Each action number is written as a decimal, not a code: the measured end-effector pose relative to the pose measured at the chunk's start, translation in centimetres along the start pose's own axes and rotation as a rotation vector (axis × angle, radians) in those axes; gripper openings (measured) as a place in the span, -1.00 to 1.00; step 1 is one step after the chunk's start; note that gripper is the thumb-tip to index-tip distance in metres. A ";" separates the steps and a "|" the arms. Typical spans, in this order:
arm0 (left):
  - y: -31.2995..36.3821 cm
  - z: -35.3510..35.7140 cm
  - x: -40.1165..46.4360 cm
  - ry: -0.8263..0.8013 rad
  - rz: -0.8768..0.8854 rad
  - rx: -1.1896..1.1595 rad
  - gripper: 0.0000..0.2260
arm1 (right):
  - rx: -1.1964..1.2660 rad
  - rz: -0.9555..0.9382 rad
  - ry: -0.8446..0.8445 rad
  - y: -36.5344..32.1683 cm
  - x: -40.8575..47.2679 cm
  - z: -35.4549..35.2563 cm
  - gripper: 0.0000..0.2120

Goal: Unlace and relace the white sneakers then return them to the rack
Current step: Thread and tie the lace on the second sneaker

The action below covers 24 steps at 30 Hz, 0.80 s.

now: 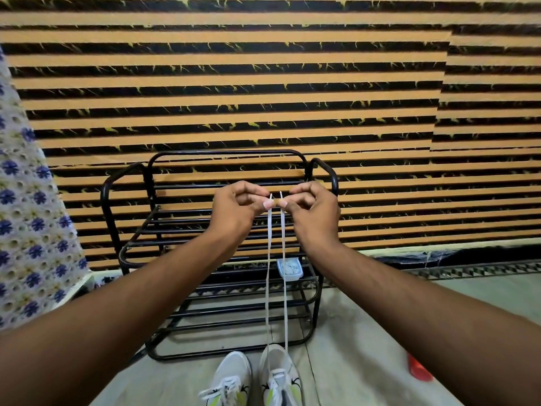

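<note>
Two white sneakers stand on the floor at the bottom of the view. The left sneaker [229, 379] is laced. From the right sneaker [279, 376] a white lace [268, 273] rises in two taut strands. My left hand [237, 209] pinches the tip of the left strand between thumb and fingers. Close beside it, my right hand [313, 212] pinches the tip of the right strand. Both hands are raised high, in front of the black metal shoe rack [137, 247].
The rack stands against a wall striped orange and black. A small white container [289, 269] sits on one of its shelves. A flowered cloth [26, 230] hangs at the left. A red object [420, 369] lies on the floor at the right.
</note>
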<state>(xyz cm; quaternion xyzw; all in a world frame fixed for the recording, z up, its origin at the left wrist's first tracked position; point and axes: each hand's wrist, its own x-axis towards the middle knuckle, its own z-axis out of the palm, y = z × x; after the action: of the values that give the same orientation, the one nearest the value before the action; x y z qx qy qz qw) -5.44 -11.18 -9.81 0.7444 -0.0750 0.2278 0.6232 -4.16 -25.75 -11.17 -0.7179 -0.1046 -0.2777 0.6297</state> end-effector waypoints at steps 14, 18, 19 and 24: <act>0.1 0.3 -0.2 0.035 0.052 0.033 -0.85 | -0.017 -0.008 0.002 -0.2 -0.2 0.1 -0.81; 0.1 0.5 -0.2 0.032 0.054 0.042 -0.85 | -0.030 -0.021 0.013 -0.2 -0.3 0.0 -0.82; 0.1 0.6 -0.2 0.033 0.057 0.045 -0.85 | -0.032 -0.023 0.014 -0.3 -0.3 0.0 -0.82; 0.0 0.8 -0.2 0.039 0.057 0.039 -0.84 | -0.042 -0.028 0.011 -0.3 -0.4 -0.3 -0.82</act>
<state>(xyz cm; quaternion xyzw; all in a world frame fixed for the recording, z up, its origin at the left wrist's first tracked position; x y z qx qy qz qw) -5.47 -11.98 -9.95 0.7494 -0.0795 0.2613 0.6031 -4.69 -25.89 -11.09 -0.7279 -0.1053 -0.2929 0.6109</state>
